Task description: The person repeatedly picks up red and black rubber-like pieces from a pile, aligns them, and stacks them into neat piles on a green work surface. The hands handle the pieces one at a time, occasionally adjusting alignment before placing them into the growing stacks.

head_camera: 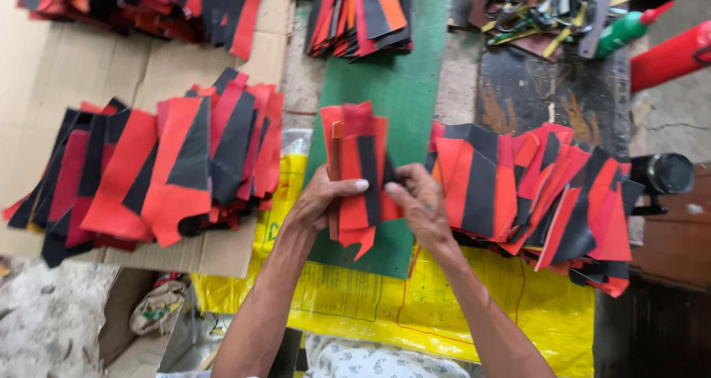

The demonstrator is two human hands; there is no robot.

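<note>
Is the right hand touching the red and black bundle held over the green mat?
Touching. The head view shows the right hand with fingertips pressed on the red and black bundle, opposite the left hand.

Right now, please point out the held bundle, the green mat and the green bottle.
held bundle (357, 163): head view, red upper part.
green mat (404, 89): head view, bare middle.
green bottle (622, 30): head view, body.

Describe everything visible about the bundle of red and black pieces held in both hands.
The bundle of red and black pieces is a small stack of flat cut panels, looking like fabric or thin synthetic sheet, each red with a black stripe. It is held roughly upright above the green mat, with uneven notched ends at top and bottom. The left hand grips its left edge, thumb across the front; the right hand pinches its right edge. Larger fanned piles of similar pieces lie on either side.
</note>
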